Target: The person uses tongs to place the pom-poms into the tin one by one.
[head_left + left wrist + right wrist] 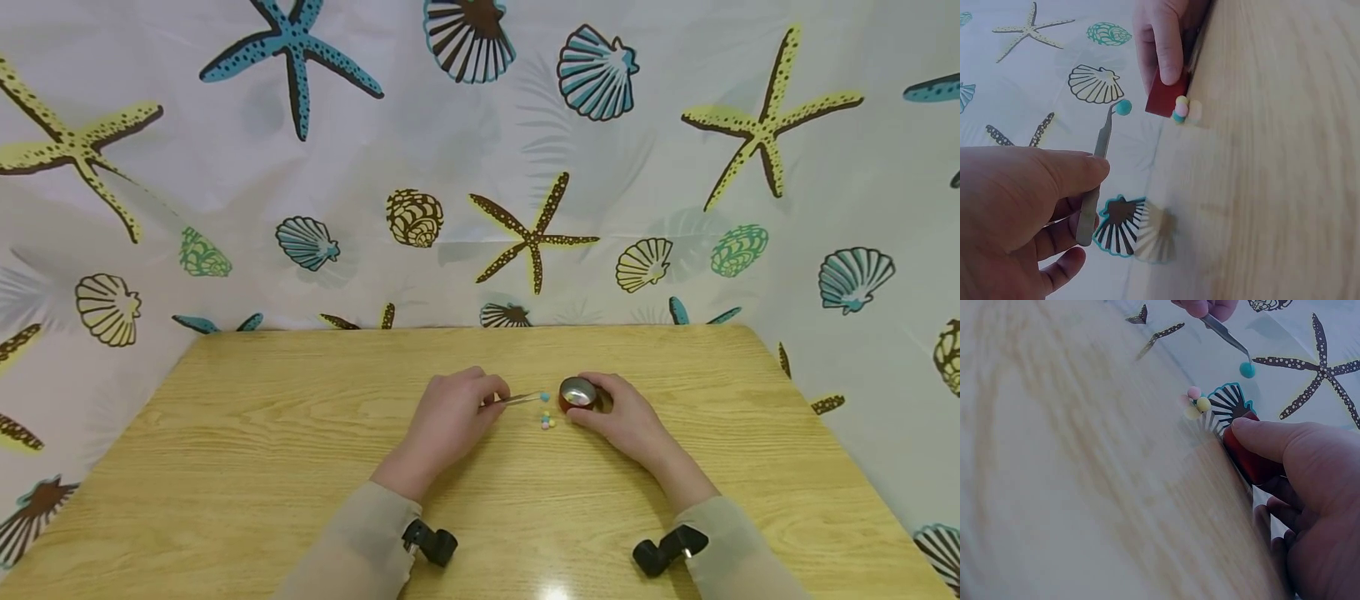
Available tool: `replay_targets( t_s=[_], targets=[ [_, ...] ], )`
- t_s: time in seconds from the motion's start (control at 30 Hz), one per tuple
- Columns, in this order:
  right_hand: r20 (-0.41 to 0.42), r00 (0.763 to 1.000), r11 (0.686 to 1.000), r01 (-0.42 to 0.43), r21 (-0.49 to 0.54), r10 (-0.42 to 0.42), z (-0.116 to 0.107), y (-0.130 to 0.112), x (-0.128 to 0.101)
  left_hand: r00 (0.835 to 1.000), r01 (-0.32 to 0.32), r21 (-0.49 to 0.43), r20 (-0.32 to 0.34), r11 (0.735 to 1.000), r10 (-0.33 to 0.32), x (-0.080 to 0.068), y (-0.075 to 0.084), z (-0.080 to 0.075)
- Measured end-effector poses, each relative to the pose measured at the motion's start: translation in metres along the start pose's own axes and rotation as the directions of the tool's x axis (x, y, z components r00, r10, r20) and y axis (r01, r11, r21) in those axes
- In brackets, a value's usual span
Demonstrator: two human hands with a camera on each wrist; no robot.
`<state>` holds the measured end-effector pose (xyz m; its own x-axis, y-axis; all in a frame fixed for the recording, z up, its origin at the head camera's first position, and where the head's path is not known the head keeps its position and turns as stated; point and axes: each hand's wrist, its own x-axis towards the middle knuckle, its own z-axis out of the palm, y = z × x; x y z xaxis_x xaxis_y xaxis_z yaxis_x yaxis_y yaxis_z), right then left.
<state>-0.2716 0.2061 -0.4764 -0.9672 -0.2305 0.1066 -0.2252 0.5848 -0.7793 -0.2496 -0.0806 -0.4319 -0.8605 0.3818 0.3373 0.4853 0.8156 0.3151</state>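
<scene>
Between thumb and fingers my left hand (pixel 454 417) pinches a pair of metal tweezers (pixel 1096 181). A small blue-green ball (pixel 1124 107) is held at the bent tips, just left of a small red cup (pixel 569 406) in the head view. My right hand (pixel 627 417) grips that cup, thumb on the near side and fingers around the back; its shiny metal inside faces up. On the table beside the cup sits a small cluster of balls: a pink ball (pixel 1194 392), a yellow ball (pixel 1204 404) and others in yellow and blue.
The wooden table (pixel 300 467) lies under both hands. Behind and at its sides hangs a white cloth (pixel 450 150) printed with starfish and shells. Black wrist mounts (pixel 430 542) are strapped over the beige sleeves (pixel 352 542).
</scene>
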Motion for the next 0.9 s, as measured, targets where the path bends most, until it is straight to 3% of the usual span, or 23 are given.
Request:
replay_targets(
  t_s=[0.47,0.9],
  targets=[
    [-0.016,1.000,1.000,-0.020,0.011,0.020,-0.001,0.002,0.000,0.998,0.008,0.006,-0.065,1.000,-0.007,0.025,0.030,0.015],
    [-0.014,0.999,0.999,-0.029,0.016,0.030,0.000,0.000,0.000,0.998,0.054,0.080,-0.033,0.995,-0.052,0.030,0.037,0.030]
  ],
)
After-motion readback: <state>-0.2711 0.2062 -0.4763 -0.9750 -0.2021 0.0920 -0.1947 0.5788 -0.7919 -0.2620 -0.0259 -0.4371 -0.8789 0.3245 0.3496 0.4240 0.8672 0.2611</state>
